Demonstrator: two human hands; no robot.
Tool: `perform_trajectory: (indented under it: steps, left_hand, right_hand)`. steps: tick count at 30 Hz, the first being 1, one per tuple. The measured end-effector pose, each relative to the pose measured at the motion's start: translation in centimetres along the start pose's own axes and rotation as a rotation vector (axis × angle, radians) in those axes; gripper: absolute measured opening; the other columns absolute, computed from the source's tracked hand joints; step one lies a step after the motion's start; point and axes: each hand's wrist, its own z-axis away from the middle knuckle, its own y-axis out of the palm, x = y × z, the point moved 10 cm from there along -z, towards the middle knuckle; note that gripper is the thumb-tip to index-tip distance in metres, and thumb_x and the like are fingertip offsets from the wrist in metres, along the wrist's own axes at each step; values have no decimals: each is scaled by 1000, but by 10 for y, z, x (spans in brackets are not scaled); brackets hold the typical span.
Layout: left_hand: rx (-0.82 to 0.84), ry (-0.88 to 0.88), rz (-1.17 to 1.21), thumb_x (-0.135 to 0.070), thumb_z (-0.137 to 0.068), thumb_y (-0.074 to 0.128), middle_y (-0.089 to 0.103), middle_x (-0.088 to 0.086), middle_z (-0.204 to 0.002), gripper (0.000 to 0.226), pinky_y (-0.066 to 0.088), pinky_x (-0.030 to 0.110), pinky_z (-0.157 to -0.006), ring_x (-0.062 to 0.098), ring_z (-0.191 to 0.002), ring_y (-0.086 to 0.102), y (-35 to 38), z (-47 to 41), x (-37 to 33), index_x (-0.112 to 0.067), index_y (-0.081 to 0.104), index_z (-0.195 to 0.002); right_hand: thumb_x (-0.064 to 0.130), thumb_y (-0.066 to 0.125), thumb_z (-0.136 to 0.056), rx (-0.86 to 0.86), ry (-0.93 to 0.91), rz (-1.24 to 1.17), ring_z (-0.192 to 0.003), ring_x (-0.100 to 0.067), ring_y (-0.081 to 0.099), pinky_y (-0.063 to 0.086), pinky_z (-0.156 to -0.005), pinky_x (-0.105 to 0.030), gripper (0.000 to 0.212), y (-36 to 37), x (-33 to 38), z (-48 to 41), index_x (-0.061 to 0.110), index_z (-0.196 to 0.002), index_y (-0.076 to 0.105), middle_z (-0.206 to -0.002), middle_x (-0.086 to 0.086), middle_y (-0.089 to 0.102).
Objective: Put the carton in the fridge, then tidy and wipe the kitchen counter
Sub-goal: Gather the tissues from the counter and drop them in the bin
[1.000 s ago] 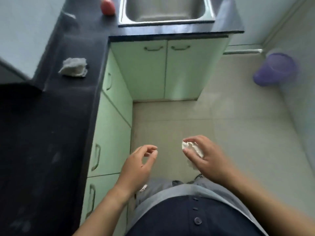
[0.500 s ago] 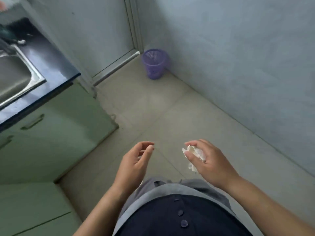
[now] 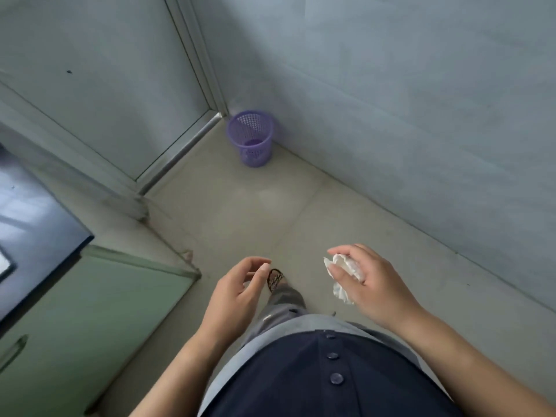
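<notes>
Our right hand pinches a crumpled white tissue between thumb and fingers. Our left hand hangs just left of it, loosely curled and apparently holding nothing. Far ahead in the corner stands the purple mesh wastebasket, well apart from the tissue. The black counter edges in at the left. We judge we're tidying, with the tissue bound for the bin. The carton and fridge are out of view, so we can't confirm that step.

Navy buttoned top, grey trousers, patterned sandal, bare forearms.
</notes>
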Motion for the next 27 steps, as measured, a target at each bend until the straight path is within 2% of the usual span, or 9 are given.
perform_trajectory:
  steps: [5,13,16,19,22,27]
  left_hand:
    - [-27,29,-38,-36,-93,48,68,-17,-98,14,38,2,-69,-8,-93,59,-50,-108,-42,-33,62,-97]
    - [-38,-1,-39,-37,-93,48,68,-17,-97,15,38,4,-69,-7,-92,59,-92,-238,-74,-33,62,-97]
    - [-72,-29,-49,-38,-92,48,67,-19,-98,15,40,13,-71,-5,-92,59,-110,-299,-83,-34,62,-97]
    - [-113,-38,-69,-35,-93,49,67,-18,-96,14,41,19,-74,-4,-91,59,-134,-366,-103,-33,62,-97]
    - [-169,-36,-73,-34,-93,49,67,-18,-95,14,43,16,-75,-6,-89,58,-164,-426,-131,-33,62,-98]
    - [-190,-54,-128,-34,-93,49,62,-19,-88,16,38,5,-67,-7,-81,55,-205,-511,-155,-28,63,-99]
  right_hand:
    - [38,56,-87,-42,-14,3,-105,8,49,35,-80,-1,19,-26,37,-113,34,-106,58,-105,22,56]
    - [37,56,-87,-4,3,32,-101,4,52,36,-80,-3,20,-43,56,-252,32,-106,59,-106,20,57]
    - [38,55,-87,37,-10,40,-101,7,50,36,-79,-4,17,-47,63,-324,37,-104,57,-108,25,55]
    - [36,56,-88,69,-49,44,-99,8,50,34,-77,-1,15,-58,80,-410,35,-103,58,-106,24,55]
    - [38,58,-87,102,-73,29,-95,4,56,40,-79,-10,16,-72,102,-491,34,-103,60,-103,22,56]
    - [37,57,-87,191,-128,172,-89,4,49,31,-72,3,19,-68,127,-603,29,-105,60,-104,17,55]
